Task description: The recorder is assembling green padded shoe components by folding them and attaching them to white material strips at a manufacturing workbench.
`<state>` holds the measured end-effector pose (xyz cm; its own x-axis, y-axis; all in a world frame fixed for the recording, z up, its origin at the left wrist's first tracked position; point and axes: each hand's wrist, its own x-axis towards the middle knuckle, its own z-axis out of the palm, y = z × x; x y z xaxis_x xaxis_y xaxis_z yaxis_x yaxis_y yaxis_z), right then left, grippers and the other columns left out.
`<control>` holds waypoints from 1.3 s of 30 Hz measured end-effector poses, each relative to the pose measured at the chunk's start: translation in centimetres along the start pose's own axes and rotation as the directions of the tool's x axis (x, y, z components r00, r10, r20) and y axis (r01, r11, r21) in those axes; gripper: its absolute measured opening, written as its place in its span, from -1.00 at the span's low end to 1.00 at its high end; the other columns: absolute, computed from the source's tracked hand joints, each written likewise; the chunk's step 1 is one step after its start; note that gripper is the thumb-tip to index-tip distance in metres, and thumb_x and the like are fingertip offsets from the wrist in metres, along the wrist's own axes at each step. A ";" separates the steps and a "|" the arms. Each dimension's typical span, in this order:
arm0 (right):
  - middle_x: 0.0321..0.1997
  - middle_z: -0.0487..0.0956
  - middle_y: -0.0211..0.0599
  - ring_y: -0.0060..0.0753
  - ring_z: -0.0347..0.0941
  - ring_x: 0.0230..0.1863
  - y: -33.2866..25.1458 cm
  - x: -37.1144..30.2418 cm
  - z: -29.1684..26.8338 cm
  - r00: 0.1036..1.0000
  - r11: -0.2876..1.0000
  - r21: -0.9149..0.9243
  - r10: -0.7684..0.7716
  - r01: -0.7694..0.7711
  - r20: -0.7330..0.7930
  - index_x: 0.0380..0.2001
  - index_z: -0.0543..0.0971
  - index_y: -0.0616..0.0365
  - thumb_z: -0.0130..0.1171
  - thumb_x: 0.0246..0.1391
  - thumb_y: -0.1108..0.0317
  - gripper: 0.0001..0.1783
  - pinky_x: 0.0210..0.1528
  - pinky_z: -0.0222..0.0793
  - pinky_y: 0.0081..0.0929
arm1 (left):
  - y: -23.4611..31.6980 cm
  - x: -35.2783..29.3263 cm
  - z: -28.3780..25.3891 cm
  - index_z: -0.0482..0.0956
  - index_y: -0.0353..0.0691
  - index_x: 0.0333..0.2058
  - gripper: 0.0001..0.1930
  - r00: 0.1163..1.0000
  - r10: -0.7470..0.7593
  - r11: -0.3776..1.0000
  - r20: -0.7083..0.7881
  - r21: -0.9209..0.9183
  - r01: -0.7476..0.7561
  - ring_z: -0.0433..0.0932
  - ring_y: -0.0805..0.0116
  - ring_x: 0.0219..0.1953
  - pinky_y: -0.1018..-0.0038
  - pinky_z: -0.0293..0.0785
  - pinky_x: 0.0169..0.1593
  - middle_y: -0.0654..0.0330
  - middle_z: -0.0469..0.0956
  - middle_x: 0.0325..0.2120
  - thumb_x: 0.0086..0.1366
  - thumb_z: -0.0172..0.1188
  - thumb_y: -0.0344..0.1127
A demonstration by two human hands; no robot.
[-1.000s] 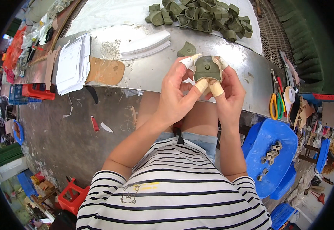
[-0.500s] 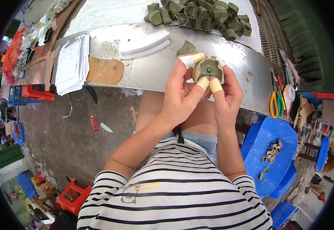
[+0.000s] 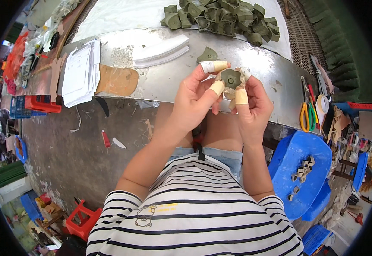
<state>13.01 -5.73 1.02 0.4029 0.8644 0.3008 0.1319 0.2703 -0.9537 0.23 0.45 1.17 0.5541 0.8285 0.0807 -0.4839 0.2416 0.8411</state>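
Between both hands, over the metal table's near edge, is a small olive-green curved piece (image 3: 231, 79) with a raised round stud and a pale tan rim. My left hand (image 3: 196, 96) pinches its left side with thumb and fingers. On the opposite side my right hand (image 3: 253, 102) grips it, thumb in front. Pale finger covers are on several fingertips and both thumbs. Just beyond the left fingertips a loose olive-green piece (image 3: 207, 54) lies flat on the metal table (image 3: 160, 81).
A heap of olive-green curved pieces (image 3: 224, 17) sits on white cloth at the back. To the left are a white strip stack (image 3: 162, 50), papers (image 3: 81, 72) and a brown panel (image 3: 117, 80). Scissors (image 3: 304, 116) lie at the right; below stands a blue tub (image 3: 301, 170) holding small pieces.
The held piece has tilted, and its tan rim shows more at the bottom. My thumbs have moved apart, the left one up onto the piece's left edge.
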 end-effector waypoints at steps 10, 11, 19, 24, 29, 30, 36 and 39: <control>-0.33 0.57 -0.22 -0.59 0.49 -0.36 -0.7 -0.3 0.8 0.964 0.922 0.289 0.267 -0.259 0.011 0.01 0.29 0.29 0.06 0.17 0.40 -0.63 -0.39 0.42 -0.65 | -1.5 0.2 -0.1 0.35 -0.32 -0.01 -0.39 0.847 0.516 0.534 0.131 0.723 -0.438 0.52 0.18 -0.21 0.43 0.55 -0.25 0.06 0.40 -0.06 -0.11 0.34 -0.44; -0.33 0.57 -0.22 -0.58 0.49 -0.35 -0.9 -0.6 0.6 0.970 0.935 0.259 0.239 -0.242 0.045 0.00 0.30 0.29 0.07 0.16 0.40 -0.63 -0.38 0.43 -0.64 | -1.1 0.2 -0.5 0.37 -0.29 -0.01 -0.39 0.866 0.474 0.541 0.160 0.723 -0.430 0.51 0.23 -0.15 0.45 0.53 -0.18 0.09 0.40 -0.05 -0.11 0.35 -0.44; -0.34 0.55 -0.36 -0.64 0.47 -0.42 1.2 0.9 -2.8 0.867 0.775 0.394 0.411 -0.495 0.281 -0.14 0.49 0.25 -0.03 0.23 0.07 -0.58 -0.44 0.42 -0.60 | 1.3 0.6 -2.4 0.49 -0.27 -0.06 -0.45 0.917 0.111 0.841 0.383 0.455 -0.292 0.37 0.29 0.06 0.35 0.32 0.10 0.17 0.41 -0.02 -0.11 0.39 -0.38; -0.37 0.54 -0.41 -0.69 0.45 -0.50 0.9 1.6 -3.4 0.757 0.709 0.360 0.377 -0.606 0.533 -0.17 0.52 0.26 0.03 0.20 0.19 -0.67 -0.58 0.36 -0.71 | 2.6 0.9 -2.8 0.50 -0.30 -0.07 -0.43 0.861 0.067 0.730 0.504 0.563 -0.387 0.37 0.22 0.05 0.33 0.26 0.13 0.14 0.42 -0.05 -0.15 0.39 -0.33; -0.44 0.56 -0.38 -0.67 0.47 -0.50 0.0 1.4 -3.0 0.852 0.899 0.123 0.343 -0.420 0.396 -0.23 0.56 0.29 0.04 0.19 0.25 -0.70 -0.56 0.41 -0.69 | 2.3 0.8 -3.2 0.50 -0.31 -0.06 -0.37 0.869 0.050 0.701 0.493 0.602 -0.381 0.38 0.22 0.04 0.32 0.24 0.14 0.10 0.40 -0.04 -0.19 0.42 -0.26; -0.45 0.56 -0.37 -0.66 0.47 -0.50 0.1 1.3 -2.8 0.866 0.892 0.162 0.344 -0.423 0.363 -0.23 0.56 0.30 0.04 0.19 0.25 -0.70 -0.56 0.42 -0.69 | 2.3 0.7 -3.1 0.50 -0.31 -0.06 -0.38 0.881 0.052 0.706 0.470 0.607 -0.365 0.39 0.21 0.04 0.32 0.24 0.14 0.10 0.41 -0.04 -0.19 0.41 -0.27; -0.40 0.58 -0.30 -0.56 0.52 -0.46 0.3 1.3 -3.0 0.895 0.917 0.154 0.305 -0.368 0.325 -0.16 0.55 0.31 0.02 0.21 0.23 -0.66 -0.51 0.51 -0.61 | 1.4 0.6 -2.7 0.50 -0.29 -0.08 -0.44 0.876 0.240 0.611 0.418 0.636 -0.471 0.39 0.16 0.00 0.35 0.31 0.08 0.09 0.41 -0.08 -0.19 0.33 -0.37; -0.39 0.58 -0.28 -0.55 0.52 -0.47 0.5 0.8 -1.6 0.917 0.837 0.375 0.349 -0.398 0.193 -0.16 0.55 0.32 0.02 0.21 0.23 -0.66 -0.52 0.51 -0.60 | 1.0 0.4 -2.2 0.49 -0.29 -0.09 -0.44 0.869 0.312 0.578 0.384 0.650 -0.494 0.40 0.14 -0.02 0.34 0.33 0.04 0.08 0.41 -0.09 -0.19 0.33 -0.38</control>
<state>14.85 -5.62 0.83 0.2403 0.9690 -0.0581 -0.3897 0.0414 -0.9200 -1.50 2.18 0.82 0.5909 0.6014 0.5377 -0.1134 -0.5979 0.7935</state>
